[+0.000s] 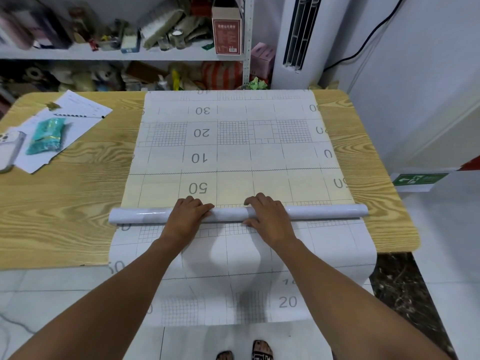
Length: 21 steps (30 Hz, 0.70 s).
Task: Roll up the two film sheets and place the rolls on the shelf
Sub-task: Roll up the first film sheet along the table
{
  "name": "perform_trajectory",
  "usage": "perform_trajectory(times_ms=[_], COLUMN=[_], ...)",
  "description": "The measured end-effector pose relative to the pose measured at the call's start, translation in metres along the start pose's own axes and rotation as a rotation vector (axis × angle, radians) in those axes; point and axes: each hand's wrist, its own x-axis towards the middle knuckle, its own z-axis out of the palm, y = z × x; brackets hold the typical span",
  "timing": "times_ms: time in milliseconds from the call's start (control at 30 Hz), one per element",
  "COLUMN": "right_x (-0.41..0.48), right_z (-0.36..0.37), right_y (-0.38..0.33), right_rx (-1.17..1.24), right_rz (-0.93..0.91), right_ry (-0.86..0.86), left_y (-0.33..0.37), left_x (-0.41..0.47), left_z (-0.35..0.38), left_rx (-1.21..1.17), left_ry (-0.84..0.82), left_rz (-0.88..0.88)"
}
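While the roll [324, 211] lies crosswise on the flat sheet [233, 152] near the table's [65, 203] front edge, the left hand [188, 216] and right hand [270, 219] clamp its middle, fingers curled over. The sheet's near end hangs off the table. Papers [78, 107], a packet [46, 137] and a phone [9, 149] lie far left; the shelf [104, 51] stands behind.

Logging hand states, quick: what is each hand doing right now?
Left hand: fingers curled over the film roll, gripping it.
Right hand: grips the same film roll.
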Motion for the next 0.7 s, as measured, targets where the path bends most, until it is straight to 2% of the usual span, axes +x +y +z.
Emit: perform_trajectory(times_ms=[167,333,500,700], right_x=[-0.0003,-0.0013,-0.0013,0.0006], right_z=[0.0014,0.0029,0.0035,0.0034], right_y=[0.0007,0.0031,0.0029,0.0028], right_rx=[0.020,0.016,-0.053,-0.137], right_rz=[-0.005,-0.013,-0.028,-0.032], right_ry=[0.007,0.004,0.007,0.024], left_y=[0.0020,0.0019,0.0007,-0.0027], left_x=[-0.0023,-0.0066,-0.0066,-0.0019], left_z=[-0.0013,0.0013,0.0046,0.0067], left_rx=[0.005,0.028,0.028,0.035], left_ry=[-0.026,-0.120,-0.037,-0.037], left_rz=[-0.015,0.013,0.029,0.073])
